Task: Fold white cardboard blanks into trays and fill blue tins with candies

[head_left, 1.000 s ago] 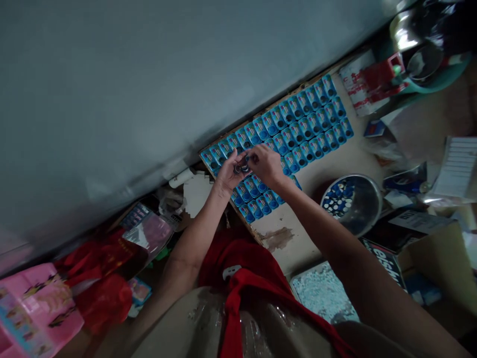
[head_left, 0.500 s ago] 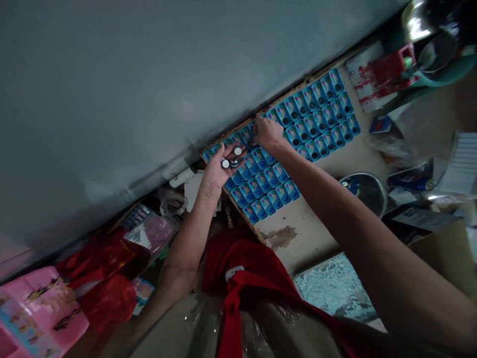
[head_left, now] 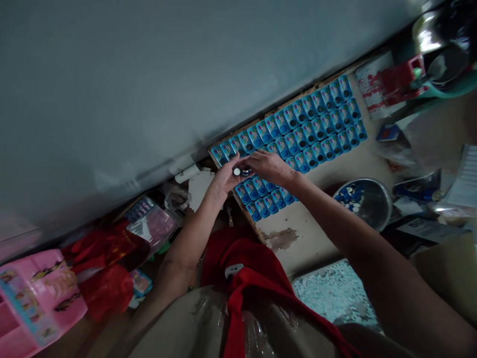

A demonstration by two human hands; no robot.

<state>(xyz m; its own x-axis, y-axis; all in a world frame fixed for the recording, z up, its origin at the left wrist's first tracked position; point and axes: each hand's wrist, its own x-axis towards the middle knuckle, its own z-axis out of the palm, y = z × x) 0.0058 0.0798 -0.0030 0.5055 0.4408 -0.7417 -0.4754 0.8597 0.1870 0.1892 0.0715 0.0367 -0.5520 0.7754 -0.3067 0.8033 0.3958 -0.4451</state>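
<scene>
My left hand is cupped palm up over the near end of rows of small blue packs laid on a board. Small round silver discs lie in its palm. My right hand reaches across to that palm, its fingertips pinched at a dark disc there. Both hands hover just above the blue packs, each of which has a dark round hole.
A metal bowl with blue and white discs stands right of my right forearm. A speckled tray lies near me. Boxes, papers and a red-and-white carton crowd the right. Red cloth, red bags and a pink box lie left.
My right hand has come back from the far row of blue packs to my left palm. My left hand stayed over the near end, and the camera shifted slightly.
</scene>
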